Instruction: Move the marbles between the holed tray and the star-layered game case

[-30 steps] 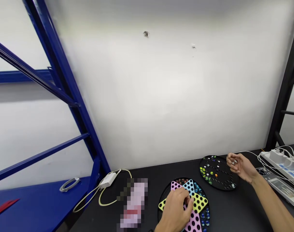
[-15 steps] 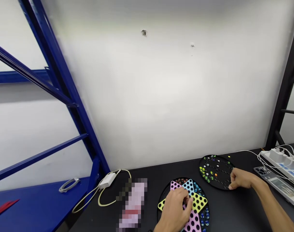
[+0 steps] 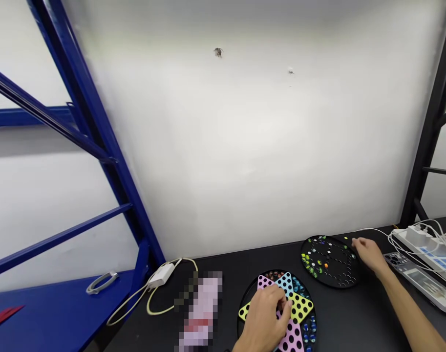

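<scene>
My left hand rests over a round Chinese checkers board with a pink, blue and yellow star. Its fingers are curled in, and whatever they hold, if anything, is hidden. Blue marbles and reddish marbles lie in the pockets around the star. Farther right, my right hand hovers by the right edge of a round black tray, fingers drawn together; I cannot make out anything in them. Green marbles, an orange marble and several white ones sit on that tray.
A small yellow piece lies behind the tray. At right are a phone-like device and a power strip with tangled white cables. A white adapter and a blurred pink item lie left. A white wall stands behind.
My right hand has moved up and away from the lower right of the black tray to beside its upper right edge. The left hand stays on the board.
</scene>
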Available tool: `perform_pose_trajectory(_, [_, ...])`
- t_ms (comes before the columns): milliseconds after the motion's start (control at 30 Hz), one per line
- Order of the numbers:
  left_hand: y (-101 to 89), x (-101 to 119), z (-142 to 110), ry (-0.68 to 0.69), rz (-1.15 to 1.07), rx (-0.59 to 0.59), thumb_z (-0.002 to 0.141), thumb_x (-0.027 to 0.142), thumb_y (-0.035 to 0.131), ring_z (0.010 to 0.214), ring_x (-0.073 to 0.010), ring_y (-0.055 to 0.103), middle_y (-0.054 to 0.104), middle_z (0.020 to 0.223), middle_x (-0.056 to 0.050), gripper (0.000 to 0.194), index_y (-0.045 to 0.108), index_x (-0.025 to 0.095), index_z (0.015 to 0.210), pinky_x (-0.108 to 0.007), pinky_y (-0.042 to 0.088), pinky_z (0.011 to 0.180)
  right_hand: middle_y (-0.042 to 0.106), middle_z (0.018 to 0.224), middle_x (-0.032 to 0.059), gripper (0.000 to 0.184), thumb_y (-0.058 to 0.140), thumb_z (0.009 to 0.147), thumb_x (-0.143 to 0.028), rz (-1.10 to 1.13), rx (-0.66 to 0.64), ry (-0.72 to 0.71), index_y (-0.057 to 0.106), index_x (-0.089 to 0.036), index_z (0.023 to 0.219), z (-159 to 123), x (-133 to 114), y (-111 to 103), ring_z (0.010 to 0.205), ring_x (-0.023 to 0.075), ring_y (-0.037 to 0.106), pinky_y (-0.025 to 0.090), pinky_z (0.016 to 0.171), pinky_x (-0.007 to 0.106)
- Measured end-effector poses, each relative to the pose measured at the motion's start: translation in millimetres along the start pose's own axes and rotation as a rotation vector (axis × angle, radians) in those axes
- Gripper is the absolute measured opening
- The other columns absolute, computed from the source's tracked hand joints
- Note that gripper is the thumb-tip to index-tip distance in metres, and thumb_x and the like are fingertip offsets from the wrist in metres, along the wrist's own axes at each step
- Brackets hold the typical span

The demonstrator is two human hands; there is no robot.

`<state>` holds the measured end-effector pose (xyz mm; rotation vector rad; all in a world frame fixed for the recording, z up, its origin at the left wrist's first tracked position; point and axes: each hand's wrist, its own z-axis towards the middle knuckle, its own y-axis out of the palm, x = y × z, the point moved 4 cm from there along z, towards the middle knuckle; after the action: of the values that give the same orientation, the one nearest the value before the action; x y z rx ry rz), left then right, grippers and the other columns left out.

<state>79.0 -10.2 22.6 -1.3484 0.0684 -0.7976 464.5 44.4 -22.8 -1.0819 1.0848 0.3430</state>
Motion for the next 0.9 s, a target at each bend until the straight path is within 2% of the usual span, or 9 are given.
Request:
perform_pose_trajectory(133, [-1.0,0.2,-1.4,-0.005,-0.007,0.003,0.088,0.024,0.050,0.067,-0.0146,0.052,0.059,0.072,0.001,0.022,0.048,0.020,0.066,-0.027,0.034,0.066,0.068,0.079,0.0077,0.018,0.058,0.078,-0.043,-0.449,-0.055,0.003,0.060,-0.025,0.079,3.2,18.0,8.6,0.078,0.0279,0.066,0.045,0.067,0.035])
perform_pose_trajectory(267, [-0.7,0.9,-1.8,-0.002,-0.020,0.009,0.087,0.024,0.051,0.067,-0.0147,0.052,0.058,0.071,0.001,0.023,0.048,0.020,0.065,-0.028,0.034,0.066,0.068,0.081,0.0081,0.016,0.060,0.077,-0.041,-0.495,-0.097,0.007,0.059,-0.025,0.074,-0.7,16.4,10.7,0.078,0.0283,0.065,0.044,0.066,0.036])
perform_pose_trajectory(333, [-0.4,1.1,-1.7,-0.004,-0.022,0.006,0.086,0.023,0.052,0.067,-0.0148,0.052,0.058,0.071,0.001,0.022,0.048,0.020,0.065,-0.027,0.034,0.066,0.063,0.071,0.0057,0.025,0.059,0.077,-0.048,-0.276,-0.074,0.009,0.056,-0.024,0.068,-2.3,8.7,9.8,0.069,0.0246,0.061,0.041,0.060,0.033])
perform_pose_trajectory(467, [-1.7,1.3,-1.8,-0.004,-0.024,0.023,0.086,0.021,0.052,0.067,-0.0147,0.053,0.058,0.071,0.001,0.021,0.047,0.020,0.065,-0.027,0.034,0.065,0.048,0.060,-0.0014,0.038,0.047,0.079,-0.062,0.437,-0.057,0.024,0.052,-0.024,0.076,-3.2,-10.1,12.9,0.043,0.0126,0.037,0.027,0.042,0.027])
perform_pose_trajectory(567, [-2.5,1.4,-1.9,0.015,-0.016,0.028,0.084,0.021,0.053,0.066,-0.0143,0.053,0.058,0.070,0.001,0.022,0.046,0.020,0.064,-0.027,0.034,0.064,0.044,0.060,-0.0036,0.037,0.040,0.081,-0.060,0.542,-0.106,0.037,0.051,-0.024,0.082,-1.8,-20.1,24.8,0.039,0.0096,0.026,0.022,0.039,0.026])
perform_pose_trajectory(633, [-2.3,0.7,-2.0,0.027,-0.009,0.035,0.084,0.020,0.053,0.066,-0.0141,0.054,0.059,0.071,0.001,0.021,0.046,0.020,0.065,-0.026,0.033,0.064,0.042,0.058,-0.0042,0.035,0.039,0.084,-0.056,0.404,-0.105,0.023,0.052,-0.023,0.083,0.6,-24.9,35.5,0.040,0.0107,0.030,0.023,0.040,0.026])
perform_pose_trajectory(733, [0.5,-2.0,-2.1,0.033,-0.003,0.034,0.083,0.020,0.053,0.067,-0.0145,0.055,0.061,0.073,0.000,0.018,0.048,0.020,0.066,-0.027,0.034,0.064,0.054,0.062,0.0012,0.033,0.037,0.089,-0.049,0.005,-0.119,-0.100,0.057,-0.022,0.088,6.0,-36.5,55.1,0.057,0.0186,0.054,0.036,0.050,0.028])
perform_pose_trajectory(833, [4.4,-5.3,-2.3,0.031,-0.009,0.036,0.083,0.020,0.053,0.068,-0.0156,0.056,0.062,0.073,0.000,0.018,0.049,0.021,0.066,-0.029,0.034,0.064,0.068,0.086,0.0074,0.029,0.041,0.092,-0.041,-0.392,-0.160,-0.206,0.059,-0.024,0.108,11.6,-48.5,75.7,0.085,0.0261,0.065,0.044,0.068,0.033])
perform_pose_trajectory(900, [5.9,-6.9,-2.6,0.034,-0.015,0.048,0.082,0.020,0.054,0.068,-0.0155,0.056,0.062,0.073,0.000,0.017,0.050,0.021,0.066,-0.029,0.034,0.065,0.069,0.100,0.0109,0.030,0.041,0.093,-0.035,-0.601,-0.171,-0.239,0.056,-0.024,0.118,15.0,-53.2,86.0,0.092,0.0288,0.065,0.045,0.074,0.037])
